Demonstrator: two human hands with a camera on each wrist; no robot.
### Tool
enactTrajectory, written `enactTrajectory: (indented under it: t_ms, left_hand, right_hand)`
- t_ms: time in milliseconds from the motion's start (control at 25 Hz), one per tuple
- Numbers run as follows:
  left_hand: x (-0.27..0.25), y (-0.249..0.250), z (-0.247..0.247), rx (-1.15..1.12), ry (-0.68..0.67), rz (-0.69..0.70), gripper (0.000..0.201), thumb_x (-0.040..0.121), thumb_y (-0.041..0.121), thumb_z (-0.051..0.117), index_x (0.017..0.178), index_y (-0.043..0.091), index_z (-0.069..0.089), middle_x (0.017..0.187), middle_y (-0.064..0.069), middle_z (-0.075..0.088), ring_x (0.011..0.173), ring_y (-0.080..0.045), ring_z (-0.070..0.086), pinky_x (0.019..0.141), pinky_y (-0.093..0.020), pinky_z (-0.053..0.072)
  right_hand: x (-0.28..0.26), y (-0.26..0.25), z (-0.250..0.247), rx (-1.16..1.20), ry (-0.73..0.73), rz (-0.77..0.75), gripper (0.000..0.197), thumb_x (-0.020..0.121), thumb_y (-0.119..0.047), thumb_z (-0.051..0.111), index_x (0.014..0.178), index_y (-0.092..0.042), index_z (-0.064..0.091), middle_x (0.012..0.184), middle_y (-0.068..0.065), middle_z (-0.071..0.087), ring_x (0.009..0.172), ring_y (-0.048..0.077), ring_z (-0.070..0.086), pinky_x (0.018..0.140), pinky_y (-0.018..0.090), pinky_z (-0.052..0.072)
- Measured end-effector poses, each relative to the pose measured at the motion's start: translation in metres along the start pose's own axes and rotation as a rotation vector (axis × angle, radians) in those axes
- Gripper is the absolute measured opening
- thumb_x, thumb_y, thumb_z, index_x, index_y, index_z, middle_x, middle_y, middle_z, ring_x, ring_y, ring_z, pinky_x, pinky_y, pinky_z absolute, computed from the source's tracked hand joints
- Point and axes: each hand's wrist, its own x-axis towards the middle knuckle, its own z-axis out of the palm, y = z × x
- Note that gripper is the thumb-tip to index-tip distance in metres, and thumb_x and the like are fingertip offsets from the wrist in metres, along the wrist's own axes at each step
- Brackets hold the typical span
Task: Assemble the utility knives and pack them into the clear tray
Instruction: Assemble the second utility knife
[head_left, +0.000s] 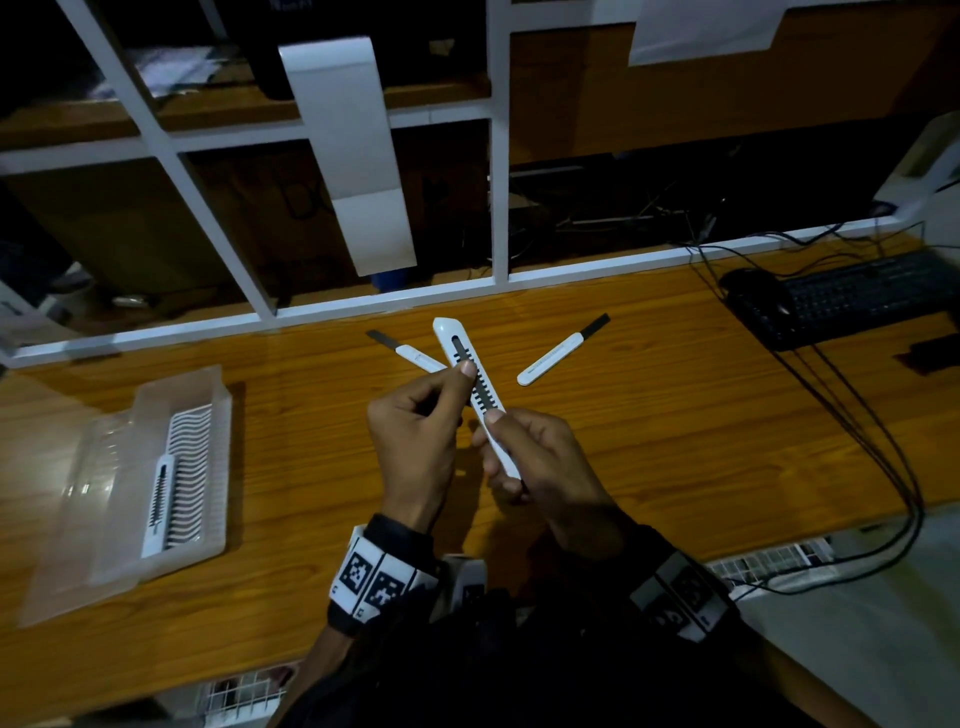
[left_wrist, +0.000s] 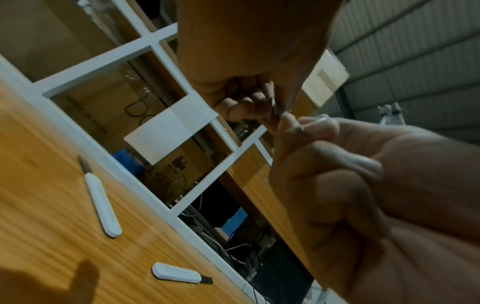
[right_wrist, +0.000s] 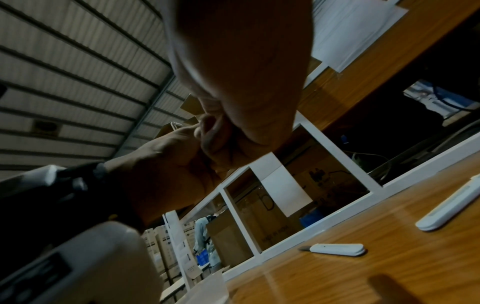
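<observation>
Our right hand (head_left: 540, 457) had its fingers wrapped round the lower half of a white utility knife casing (head_left: 470, 384), thumb laid on the toothed slot, holding it up off the counter (head_left: 649, 441) with its nose pointing away, probably to keep the slot facing us. Our left hand (head_left: 415, 431) pinched at that slot with thumb tip and forefinger, the other fingers curled in; we judged it was seating or sliding the blade carrier, though the part itself was too small to make out. Beyond the hands lay two loose blade sliders, one (head_left: 410, 353) just behind our left thumb and one (head_left: 561, 353) off to the right, each with its dark blade end pointing away, set within easy reach for the next builds. We counted one casing in hand, two sliders on the counter, and one finished knife (head_left: 158, 504) already lying in the clear tray (head_left: 218, 410). That tray sat well to the left, its ribbed slots mostly unfilled. A black keyboard (head_left: 852, 296) sat at the far right.
</observation>
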Motion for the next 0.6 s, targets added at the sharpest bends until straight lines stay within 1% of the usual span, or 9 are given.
enactTrajectory:
  t_ms: [80, 120, 200, 280, 360, 440, 520, 600]
  left_hand:
    - [0.0003, 0.0007, -0.0019, -0.016, 0.013, -0.011, 0.011, 0.094, 0.012, 0.072, 0.087, 0.008, 0.081, 0.071, -0.006, 0.075, 0.056, -0.001, 0.061, 0.051, -0.018, 0.044]
    - [0.0002, 0.001, -0.0025, -0.022, 0.014, -0.019, 0.011, 0.094, 0.012, 0.072, 0.088, 0.009, 0.081, 0.072, -0.008, 0.076, 0.056, -0.004, 0.062, 0.051, -0.019, 0.045]
    - [0.0008, 0.0022, -0.0025, -0.033, 0.011, -0.027, 0.013, 0.095, 0.013, 0.071, 0.086, 0.016, 0.08, 0.073, -0.009, 0.077, 0.057, -0.011, 0.065, 0.05, -0.023, 0.046]
    - [0.003, 0.0018, -0.0025, -0.052, 0.016, -0.024, 0.016, 0.095, 0.012, 0.07, 0.085, 0.019, 0.08, 0.074, -0.008, 0.077, 0.058, -0.012, 0.066, 0.05, -0.022, 0.047]
    - [0.0041, 0.0002, -0.001, -0.059, 0.017, -0.023, 0.013, 0.095, 0.011, 0.07, 0.087, 0.015, 0.08, 0.074, -0.008, 0.077, 0.059, -0.009, 0.066, 0.051, -0.019, 0.046]
    - [0.0031, -0.0016, 0.001, -0.063, 0.015, -0.043, 0.011, 0.095, 0.012, 0.071, 0.089, 0.011, 0.081, 0.076, -0.009, 0.078, 0.061, -0.011, 0.068, 0.052, -0.02, 0.047]
    - [0.0026, -0.0019, 0.0019, -0.086, 0.008, -0.066, 0.015, 0.095, 0.013, 0.07, 0.084, 0.015, 0.08, 0.073, -0.01, 0.077, 0.059, -0.012, 0.066, 0.053, -0.024, 0.047]
    - [0.0023, -0.0042, 0.0012, -0.103, 0.0, -0.091, 0.02, 0.096, 0.013, 0.07, 0.078, 0.018, 0.078, 0.069, -0.018, 0.072, 0.055, -0.01, 0.059, 0.051, -0.024, 0.043]
  right_hand:
    - [0.002, -0.0005, 0.0024, 0.036, -0.043, 0.003, 0.028, 0.107, -0.023, 0.045, 0.098, -0.006, 0.066, 0.068, 0.003, 0.055, 0.048, 0.009, 0.039, 0.045, 0.023, 0.031]
    - [0.0018, -0.0008, 0.0025, 0.048, -0.063, 0.003, 0.027, 0.108, -0.022, 0.043, 0.103, -0.007, 0.065, 0.07, 0.002, 0.054, 0.05, 0.008, 0.039, 0.045, 0.023, 0.031]
    - [0.0003, -0.0017, 0.0034, 0.089, -0.112, 0.005, 0.026, 0.109, -0.02, 0.039, 0.112, -0.009, 0.062, 0.073, 0.0, 0.054, 0.052, 0.008, 0.039, 0.047, 0.023, 0.03]
    - [0.0, -0.0027, 0.0044, 0.12, -0.138, 0.006, 0.026, 0.109, -0.019, 0.036, 0.117, -0.012, 0.06, 0.072, -0.002, 0.053, 0.053, 0.006, 0.038, 0.047, 0.022, 0.03]
    - [0.0016, -0.0025, 0.0044, 0.095, -0.107, 0.001, 0.026, 0.109, -0.017, 0.035, 0.116, -0.013, 0.06, 0.071, -0.003, 0.05, 0.051, 0.004, 0.037, 0.047, 0.02, 0.03]
    - [0.0031, 0.0, 0.0048, 0.074, -0.083, -0.008, 0.026, 0.108, -0.015, 0.035, 0.113, -0.013, 0.061, 0.07, -0.004, 0.048, 0.05, 0.003, 0.038, 0.047, 0.02, 0.031]
    - [0.0032, 0.0029, 0.0066, 0.061, -0.069, -0.031, 0.028, 0.107, -0.012, 0.033, 0.114, -0.013, 0.06, 0.07, -0.007, 0.05, 0.05, 0.003, 0.038, 0.048, 0.021, 0.032]
    - [0.0027, 0.0055, 0.0075, 0.028, -0.065, -0.029, 0.031, 0.106, -0.009, 0.032, 0.114, -0.017, 0.061, 0.071, -0.009, 0.051, 0.05, 0.004, 0.038, 0.051, 0.024, 0.031]
